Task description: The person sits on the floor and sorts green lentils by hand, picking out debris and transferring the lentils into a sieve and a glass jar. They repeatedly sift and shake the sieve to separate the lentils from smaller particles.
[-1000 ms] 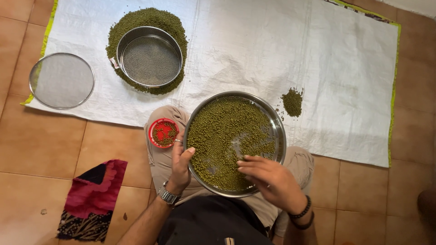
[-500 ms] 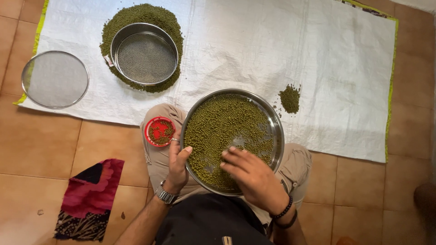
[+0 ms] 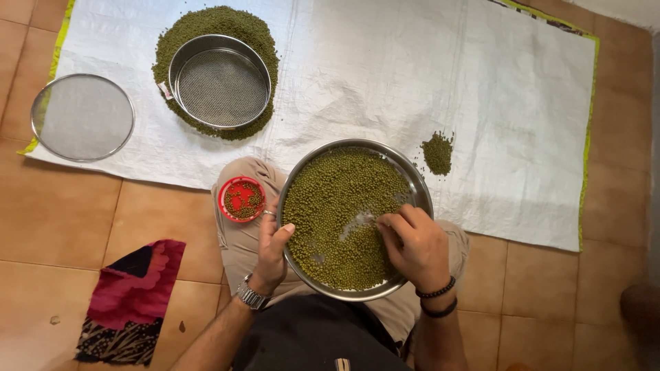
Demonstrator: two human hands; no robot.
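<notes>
Green beans [image 3: 337,206] filled the steel tray [image 3: 416,180] on my lap; my right hand [image 3: 412,244] lay curled among them at the tray's right, perhaps pinching one, while my left hand [image 3: 271,251] gripped the left rim.

Tiled floor [image 3: 62,220]: white sheet [image 3: 412,75] (woven), patterned cloth [image 3: 127,302].

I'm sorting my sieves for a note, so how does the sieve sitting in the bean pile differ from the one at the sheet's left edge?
The deep sieve has a tall steel wall and sits ringed by a mound of green beans; the flat sieve has only a thin rim and no beans around it. The deep sieve's mesh looks darker, the flat sieve's paler. The deep one lies fully on the white sheet; the flat one overhangs its edge onto tile. Both are round, metal and mesh-bottomed.
</notes>
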